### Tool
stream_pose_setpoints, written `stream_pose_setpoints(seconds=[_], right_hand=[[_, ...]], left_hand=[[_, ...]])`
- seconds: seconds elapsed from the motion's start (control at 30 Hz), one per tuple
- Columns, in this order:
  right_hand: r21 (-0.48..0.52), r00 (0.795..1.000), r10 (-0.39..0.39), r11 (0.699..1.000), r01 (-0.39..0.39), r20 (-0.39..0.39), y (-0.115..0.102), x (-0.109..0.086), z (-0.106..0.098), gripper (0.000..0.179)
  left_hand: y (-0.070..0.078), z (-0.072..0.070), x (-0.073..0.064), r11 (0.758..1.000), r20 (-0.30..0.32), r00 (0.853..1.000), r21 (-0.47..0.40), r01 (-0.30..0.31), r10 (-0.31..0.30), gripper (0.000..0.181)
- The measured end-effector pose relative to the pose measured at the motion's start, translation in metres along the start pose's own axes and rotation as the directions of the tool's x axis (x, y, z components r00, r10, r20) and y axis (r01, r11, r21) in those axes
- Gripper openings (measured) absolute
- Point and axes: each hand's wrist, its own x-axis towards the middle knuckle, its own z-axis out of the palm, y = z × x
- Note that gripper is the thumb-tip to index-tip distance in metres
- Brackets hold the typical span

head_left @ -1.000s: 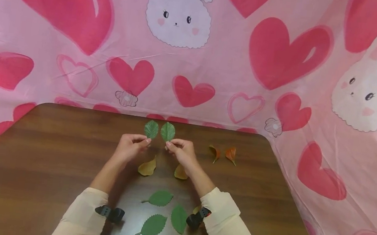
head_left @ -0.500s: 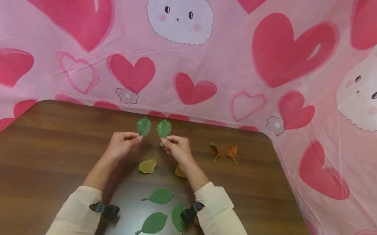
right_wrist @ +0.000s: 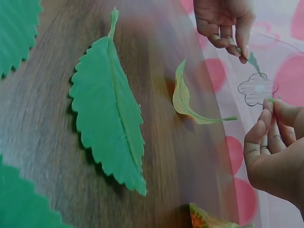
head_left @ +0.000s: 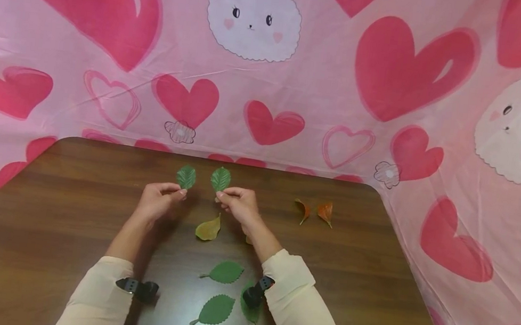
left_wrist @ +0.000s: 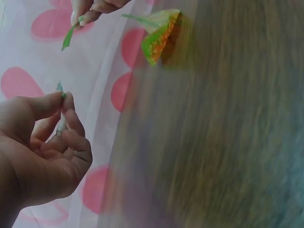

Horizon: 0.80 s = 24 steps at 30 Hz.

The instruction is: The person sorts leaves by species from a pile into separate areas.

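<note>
My left hand point(head_left: 156, 202) pinches a small green leaf point(head_left: 186, 177) by its base, between thumb and fingertips. A matching green leaf point(head_left: 221, 179) is pinched the same way by my right hand point(head_left: 242, 206). Both leaves stand upright side by side over the far part of the table, with a gap between them. Seen edge-on in the left wrist view, the right hand's leaf point(left_wrist: 68, 39) looks thin. Below the hands lies a curled yellow leaf point(head_left: 208, 228). Another yellow leaf point(head_left: 248, 240) is mostly hidden behind the right forearm.
Nearer on the brown table point(head_left: 41, 223) lie larger serrated green leaves: one at the back point(head_left: 226, 272), one in front point(head_left: 217, 310), and one leaf point(head_left: 250, 311) partly under the right wrist camera. Two orange leaves point(head_left: 325, 213) sit at right. A pink heart-print cloth point(head_left: 316, 94) hangs behind.
Both hands have moved left with their leaves, the left hand farther, so the gap between the two leaves has widened. The leaves on the table lie as before.
</note>
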Motion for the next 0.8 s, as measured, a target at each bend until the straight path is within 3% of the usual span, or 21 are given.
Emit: stream_pose_setpoints(seconds=[0.33,0.8], right_hand=[[-0.014,1.0,0.011,1.0,-0.011,0.01,0.0,0.004,0.015,0.021],[0.041,0.999,0.038,0.998,-0.04,0.026,-0.007,0.002,0.045,0.018]], left_hand=[[-0.009,-0.014,0.005,0.996,0.013,0.996,-0.007,0.087,-0.087,0.035],[-0.02,-0.037,0.008,0.99,-0.001,0.991,-0.039,0.133,-0.133,0.034]])
